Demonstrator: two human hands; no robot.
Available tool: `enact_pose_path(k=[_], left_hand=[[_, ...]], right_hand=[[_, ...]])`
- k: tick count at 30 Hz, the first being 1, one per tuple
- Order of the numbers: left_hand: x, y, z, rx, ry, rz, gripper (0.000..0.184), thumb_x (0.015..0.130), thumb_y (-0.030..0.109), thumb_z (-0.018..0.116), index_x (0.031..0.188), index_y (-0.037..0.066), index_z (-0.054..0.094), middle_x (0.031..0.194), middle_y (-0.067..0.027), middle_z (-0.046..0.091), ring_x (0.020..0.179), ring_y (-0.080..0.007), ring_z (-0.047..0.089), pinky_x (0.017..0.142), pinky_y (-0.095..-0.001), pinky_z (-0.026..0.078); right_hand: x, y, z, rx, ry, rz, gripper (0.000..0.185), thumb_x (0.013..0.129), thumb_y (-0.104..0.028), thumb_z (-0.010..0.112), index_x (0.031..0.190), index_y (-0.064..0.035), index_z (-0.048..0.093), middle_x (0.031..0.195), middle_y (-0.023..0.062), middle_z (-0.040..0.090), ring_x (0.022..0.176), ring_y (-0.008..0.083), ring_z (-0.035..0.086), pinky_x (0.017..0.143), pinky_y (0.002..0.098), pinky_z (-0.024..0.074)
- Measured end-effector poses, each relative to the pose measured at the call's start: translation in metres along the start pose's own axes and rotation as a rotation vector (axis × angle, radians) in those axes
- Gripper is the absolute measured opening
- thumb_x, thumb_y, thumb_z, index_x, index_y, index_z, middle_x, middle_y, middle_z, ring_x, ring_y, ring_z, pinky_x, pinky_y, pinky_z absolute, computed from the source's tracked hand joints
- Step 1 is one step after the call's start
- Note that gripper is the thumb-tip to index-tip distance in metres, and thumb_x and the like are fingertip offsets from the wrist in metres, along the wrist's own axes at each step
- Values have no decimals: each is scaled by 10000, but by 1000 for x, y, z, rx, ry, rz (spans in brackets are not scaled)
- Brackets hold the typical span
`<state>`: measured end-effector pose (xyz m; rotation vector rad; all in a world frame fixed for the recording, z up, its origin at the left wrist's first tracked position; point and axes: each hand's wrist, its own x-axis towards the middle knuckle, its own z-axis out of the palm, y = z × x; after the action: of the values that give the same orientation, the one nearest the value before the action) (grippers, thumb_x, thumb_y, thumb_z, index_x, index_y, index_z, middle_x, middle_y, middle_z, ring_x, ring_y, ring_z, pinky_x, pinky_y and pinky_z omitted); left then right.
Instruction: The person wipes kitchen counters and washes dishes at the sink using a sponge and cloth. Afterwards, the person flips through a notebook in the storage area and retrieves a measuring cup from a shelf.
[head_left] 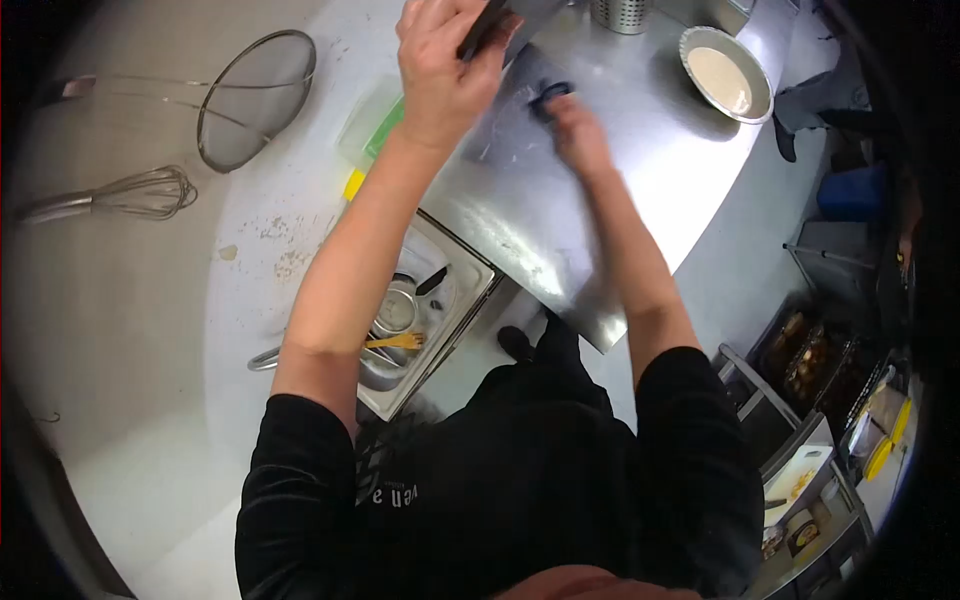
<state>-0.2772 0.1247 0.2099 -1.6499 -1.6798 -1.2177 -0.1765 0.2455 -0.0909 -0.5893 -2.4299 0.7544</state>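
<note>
My left hand (445, 75) is closed around a dark, flat-edged object (483, 28) at the top of the view; its far end is cut off by the frame. Over the steel counter (500, 215), my right hand (580, 135) is blurred, with its fingers closed at a small dark ring-like item (551, 97). A green item (385, 128) and a yellow one (354, 184) lie beside my left forearm. A metal bowl of pale liquid or batter (722, 82) stands at the counter's right side.
A strainer (255, 100) and a whisk (140, 193) hang or lie at the left. The sink (380, 400) holds pans and a wooden utensil (400, 341). A perforated steel container (622, 14) stands at the top. Another person's leg and shoe (787, 140) show at right.
</note>
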Motion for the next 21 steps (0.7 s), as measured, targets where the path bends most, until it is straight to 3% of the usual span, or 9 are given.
enact_pose_path(k=[2,3,5,9,12,13,14,19,21], left_hand=[[-3,-7,1,-9,15,11,114,736,-2,693,794,7,595,705,-106,462,683,-291,436,618,-382,343],[-3,-11,3,-28,28,24,112,751,19,696,803,11,598,707,-107,460,680,-291,431,615,-381,344],[-7,-13,2,-44,41,19,117,748,28,705,798,10,601,700,-111,460,672,-295,433,613,-387,346],[-18,-9,2,-56,41,-50,155,770,137,750,799,39,634,748,-42,558,727,-238,488,667,-342,403],[-26,-7,-1,-91,42,-89,137,744,135,758,761,53,650,744,-28,565,724,-240,498,680,-342,389],[-28,-8,-2,-83,32,-94,142,744,135,758,756,50,645,743,-31,563,726,-240,500,679,-344,390],[-30,-10,-1,-91,45,-65,154,747,133,758,757,40,635,740,-41,555,719,-247,499,675,-347,393],[-37,-4,-10,-70,13,-130,219,834,197,729,912,19,628,803,-80,596,710,-216,555,662,-310,455],[-41,-6,-9,-115,25,-197,229,840,209,729,920,19,629,807,-84,602,697,-206,572,664,-302,461]], right_hand=[[-33,-60,58,110,-36,-196,364,782,-8,497,1113,-81,630,1093,139,634,987,325,608,858,407,495],[-49,-110,65,11,-267,-116,364,797,-28,493,1124,-102,634,1125,135,630,1041,313,599,900,399,488],[-98,-165,85,307,-269,-317,332,815,-47,511,1113,-114,643,1129,142,628,1081,296,589,937,408,473],[-156,-216,39,695,-562,-137,419,791,-20,570,1193,-126,622,1154,124,626,1089,305,580,944,394,461],[-128,-168,-54,652,-362,59,439,802,-40,600,1236,-101,587,1193,138,608,1064,310,595,926,398,466],[-119,-128,-85,768,-437,327,453,807,-32,567,1258,-82,566,1199,134,609,1078,284,594,925,377,467],[-106,-92,-121,380,-365,284,484,795,-3,524,1276,-59,547,1219,134,604,1099,249,588,938,351,463],[-122,123,-181,179,156,355,362,910,28,440,1239,-24,580,1260,124,600,1188,234,546,1032,311,395],[-127,68,-153,-19,198,199,307,920,26,445,1184,8,599,1238,128,608,1166,259,561,1040,311,393]])
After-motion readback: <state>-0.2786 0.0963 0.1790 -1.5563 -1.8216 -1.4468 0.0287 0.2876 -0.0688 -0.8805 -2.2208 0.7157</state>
